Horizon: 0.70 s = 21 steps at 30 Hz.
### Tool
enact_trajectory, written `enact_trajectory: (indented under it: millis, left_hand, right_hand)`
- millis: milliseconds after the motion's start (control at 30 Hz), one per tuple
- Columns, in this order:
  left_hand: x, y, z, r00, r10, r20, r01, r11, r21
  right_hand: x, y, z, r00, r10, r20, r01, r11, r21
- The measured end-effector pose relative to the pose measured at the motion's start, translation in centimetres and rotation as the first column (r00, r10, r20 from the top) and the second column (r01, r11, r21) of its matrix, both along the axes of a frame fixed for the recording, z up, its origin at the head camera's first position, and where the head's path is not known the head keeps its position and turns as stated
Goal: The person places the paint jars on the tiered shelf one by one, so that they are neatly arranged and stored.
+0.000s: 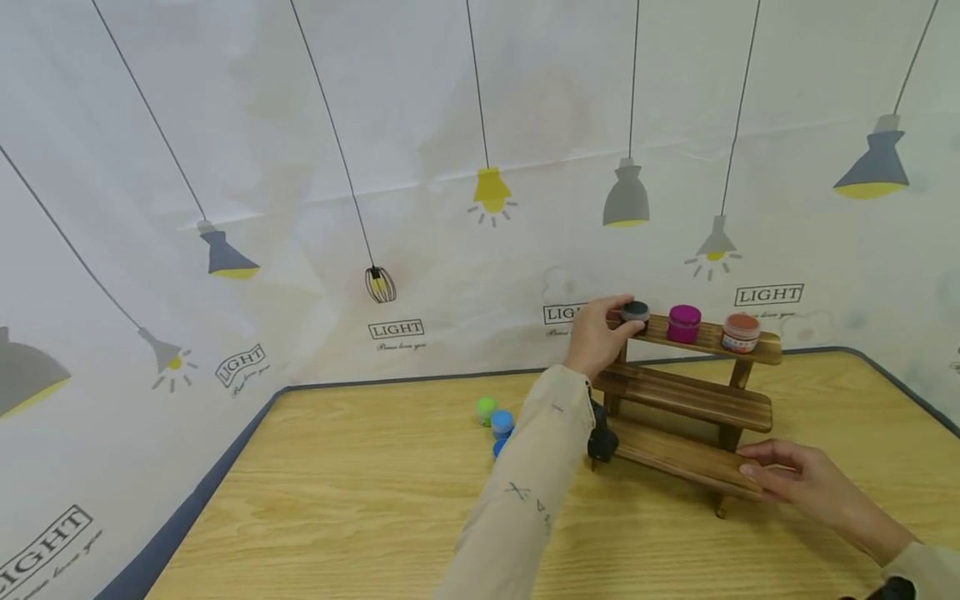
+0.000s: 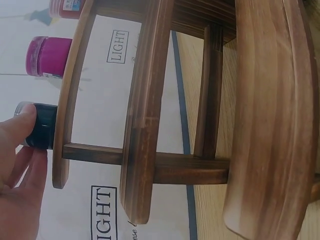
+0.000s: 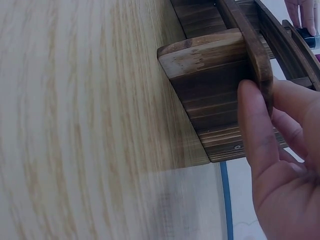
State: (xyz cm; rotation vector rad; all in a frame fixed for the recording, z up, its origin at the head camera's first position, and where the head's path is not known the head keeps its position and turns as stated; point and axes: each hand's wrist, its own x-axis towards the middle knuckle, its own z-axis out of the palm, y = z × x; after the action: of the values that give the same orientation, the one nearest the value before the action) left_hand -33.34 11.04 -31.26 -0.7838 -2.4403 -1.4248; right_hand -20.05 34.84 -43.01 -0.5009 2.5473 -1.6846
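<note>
A three-tier wooden shelf (image 1: 686,396) stands on the table. On the left end of its top tier sits a small dark paint jar (image 1: 636,312), which my left hand (image 1: 596,337) pinches between thumb and fingers. In the left wrist view the jar's base (image 2: 44,127) touches the top board. A magenta jar (image 1: 684,325) and an orange-red jar (image 1: 741,333) stand to its right on the same tier. My right hand (image 1: 813,483) grips the right end of the bottom tier, with the thumb (image 3: 256,120) on one face of the board and the fingers on the other.
Left of the shelf, a green jar (image 1: 487,410), a light blue jar (image 1: 502,423) and a darker blue jar (image 1: 499,450), partly hidden by my left sleeve (image 1: 517,483), stand on the wooden table (image 1: 360,475). A lamp-patterned sheet (image 1: 420,233) rises behind the table.
</note>
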Motion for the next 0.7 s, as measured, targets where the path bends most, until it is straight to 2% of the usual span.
enact_trajectory:
  millis: [333, 567, 700]
  left_hand:
    - [-0.11, 0.26, -0.17, 0.998, -0.038, -0.041, 0.036, 0.999, -0.038]
    - [-0.31, 0.01, -0.43, 0.998, -0.059, -0.017, 0.057, 0.996, -0.067]
    - [-0.14, -0.53, -0.19, 0.998, -0.064, -0.012, 0.063, 0.993, -0.103]
  right_hand:
    - [0.37, -0.06, 0.13, 0.999, -0.032, 0.004, 0.032, 0.999, 0.02]
    - [0.29, -0.03, 0.26, 0.999, -0.026, 0.02, 0.026, 1.0, 0.01]
    - [0.28, -0.12, 0.41, 0.999, -0.028, 0.029, 0.028, 1.0, 0.011]
